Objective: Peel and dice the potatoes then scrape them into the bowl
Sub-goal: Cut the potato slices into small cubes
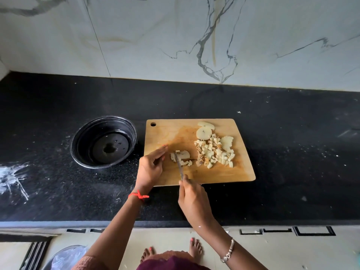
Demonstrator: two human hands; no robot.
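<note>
Our right hand (192, 197) clamped the knife (178, 163); a slip could have nicked our slack left hand (153, 164) beside the slice (184, 155).

Only a narrow strip of worktop (292, 152) shows between the bowl (85, 133) and the cutting board (165, 131), so that's a tight squeeze. The board's back-left part is bare. Its right half is taken up by the diced pile (214, 152), with slices (204, 132) behind it. The 2 hands, left hand (151, 166) and right hand (192, 199), plus the knife (178, 164), block the near-left corner. There's loads of bare worktop right of the board and behind it, up to the wall (194, 45).
</note>
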